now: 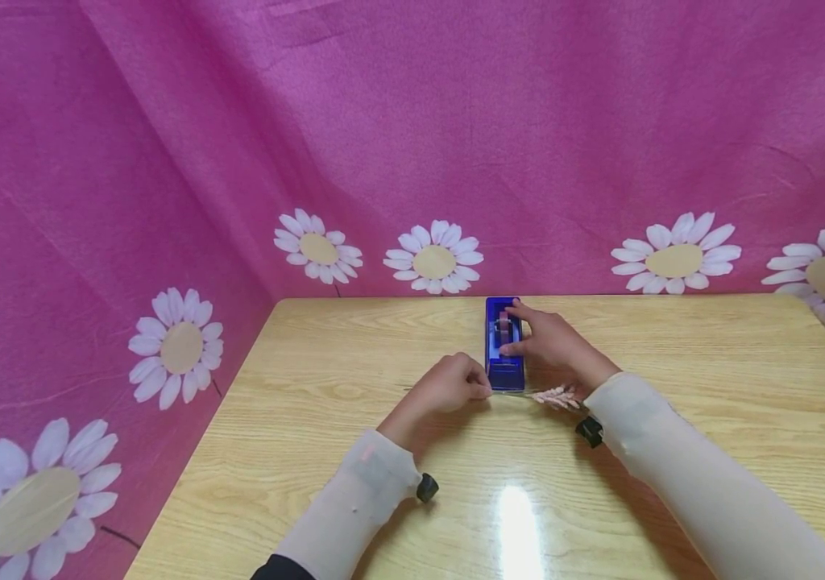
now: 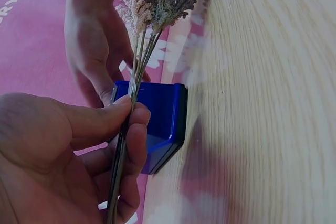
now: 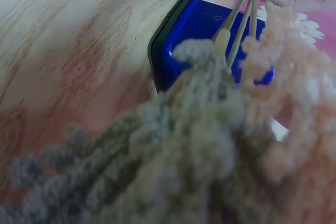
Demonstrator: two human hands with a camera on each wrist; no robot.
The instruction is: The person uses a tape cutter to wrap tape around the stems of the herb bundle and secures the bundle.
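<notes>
My left hand [image 1: 449,385] pinches the thin stems of a small bunch of dried flowers [image 2: 137,11] between thumb and fingers. The flower heads, pinkish and grey-green, point right in the head view. A shiny whitish strip [image 2: 132,86] lies on the stems by the left thumb. Just beyond the stems stands a blue tape dispenser [image 1: 507,379] on the table. My right hand [image 1: 552,342] holds the dispenser from its right side, thumb and finger at the tape roll [image 1: 504,329]. In the right wrist view the flower heads [image 3: 194,124] hide much of the dispenser.
The wooden table [image 1: 325,354] reaches back to a pink cloth [image 1: 528,145] with printed white daisies, which also hangs along the left side. Black wrist mounts [image 1: 590,431] stick out beneath both sleeves. Light glares on the table's near part.
</notes>
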